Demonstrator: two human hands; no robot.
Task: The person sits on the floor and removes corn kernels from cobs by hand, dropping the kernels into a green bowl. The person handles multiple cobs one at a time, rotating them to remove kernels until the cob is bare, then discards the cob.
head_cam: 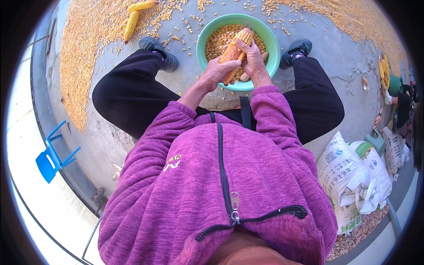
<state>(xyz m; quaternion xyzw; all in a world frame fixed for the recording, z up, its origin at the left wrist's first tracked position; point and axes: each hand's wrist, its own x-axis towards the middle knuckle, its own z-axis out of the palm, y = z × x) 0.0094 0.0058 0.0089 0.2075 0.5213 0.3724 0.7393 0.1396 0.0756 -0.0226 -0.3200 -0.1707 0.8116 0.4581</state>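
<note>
Both my hands hold one ear of corn (233,52), tilted over a green plastic basin (272,49). My left hand (217,71) grips its lower end, the thumb lying across the cob. Around the upper part is my right hand (252,58), its thumb on the kernels. Part of the ear is stripped to the reddish cob, while rows of yellow kernels remain at the top and along the edges. Loose corn kernels (215,41) fill the bottom of the basin, and bare cobs (245,77) lie among them at its near right side.
Shelled corn (78,66) spreads over the concrete floor at left and upper right. Two corn ears (132,26) lie at upper left. A blue plastic chair (49,162) is at left; filled white sacks (344,169) stand at right. Another person's leg (402,99) shows at far right.
</note>
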